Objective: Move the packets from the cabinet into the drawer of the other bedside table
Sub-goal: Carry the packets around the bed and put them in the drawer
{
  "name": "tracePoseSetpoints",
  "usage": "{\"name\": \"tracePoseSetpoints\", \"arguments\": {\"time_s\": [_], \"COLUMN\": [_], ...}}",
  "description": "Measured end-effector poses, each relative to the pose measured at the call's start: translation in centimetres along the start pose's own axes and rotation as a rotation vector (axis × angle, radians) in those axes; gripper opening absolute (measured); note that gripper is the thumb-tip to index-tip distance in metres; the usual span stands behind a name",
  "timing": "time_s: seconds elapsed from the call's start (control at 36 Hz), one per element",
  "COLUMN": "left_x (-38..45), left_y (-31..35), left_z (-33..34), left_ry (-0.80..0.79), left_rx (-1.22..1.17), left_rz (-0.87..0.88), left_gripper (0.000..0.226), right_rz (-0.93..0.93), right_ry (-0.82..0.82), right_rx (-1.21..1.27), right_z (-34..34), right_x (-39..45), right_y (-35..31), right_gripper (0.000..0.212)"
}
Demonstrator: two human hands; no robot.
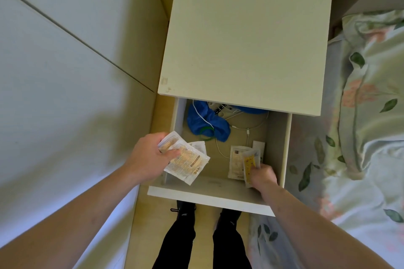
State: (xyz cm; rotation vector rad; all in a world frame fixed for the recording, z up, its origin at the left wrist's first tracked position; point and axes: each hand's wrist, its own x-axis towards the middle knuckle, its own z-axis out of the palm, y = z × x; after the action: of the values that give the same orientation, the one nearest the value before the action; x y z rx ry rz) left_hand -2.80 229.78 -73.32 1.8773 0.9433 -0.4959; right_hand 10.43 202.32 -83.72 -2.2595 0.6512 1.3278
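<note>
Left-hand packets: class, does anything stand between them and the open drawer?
Nothing visible does. The left hand holds its packets over the drawer's open left edge; the bare floor lies below, blue cloth farther back.

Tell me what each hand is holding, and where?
Left hand: flat clear packets, pinched at their left edge. Right hand: yellow packet, by its bottom end.
</note>
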Motion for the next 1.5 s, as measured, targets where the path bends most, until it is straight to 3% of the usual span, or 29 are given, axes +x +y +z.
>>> {"name": "tracePoseSetpoints", "arguments": {"time_s": [0.33,0.5,0.58,0.78,0.89,1.03,1.19,1.31,1.5], "left_x": [1.3,1.1,1.0,0.3,0.0,-0.4,-0.5,-0.4,-0.3], "left_y": [0.4,0.9,1.4,1.8,1.9,1.8,1.3,0.8,-0.5], "left_z": [0.3,0.3,0.5,1.8,2.5,3.4,4.4,4.3,3.9], "left_ry": [-0.045,-0.092,-0.127,-0.233,-0.264,-0.265,-0.132,-0.065,-0.078], "left_rx": [-0.009,-0.031,-0.046,-0.130,-0.210,-0.176,-0.056,-0.082,-0.118], "left_rz": [0.015,0.020,0.022,-0.016,-0.049,-0.057,-0.028,-0.059,-0.089], "left_gripper": [0.023,0.018,0.015,0.016,0.018,0.017,0.011,0.008,0.014], "right_rz": [-0.075,-0.095,-0.190,-0.230,-0.256,-0.290,-0.287,-0.153,-0.123], "right_ry": [-0.076,-0.053,-0.072,-0.524,-0.636,-0.558,-0.243,-0.065,-0.019], "right_rx": [-0.140,-0.176,-0.132,0.349,0.353,0.268,0.145,0.167,0.089], "right_z": [1.2,1.0,0.7,-0.8,-1.9,-1.8,-0.6,-0.1,0.9], "right_x": [-0.2,-1.8,-2.6,-5.5,-6.3,-5.8,-4.2,-2.2,-0.3], "right_y": [-1.3,-1.1,-1.2,-3.2,-3.4,-2.1,-0.7,0.2,0.2], "right_gripper": [0.029,0.045,0.030,0.024,0.024,0.021,0.010,0.021,0.026]}}
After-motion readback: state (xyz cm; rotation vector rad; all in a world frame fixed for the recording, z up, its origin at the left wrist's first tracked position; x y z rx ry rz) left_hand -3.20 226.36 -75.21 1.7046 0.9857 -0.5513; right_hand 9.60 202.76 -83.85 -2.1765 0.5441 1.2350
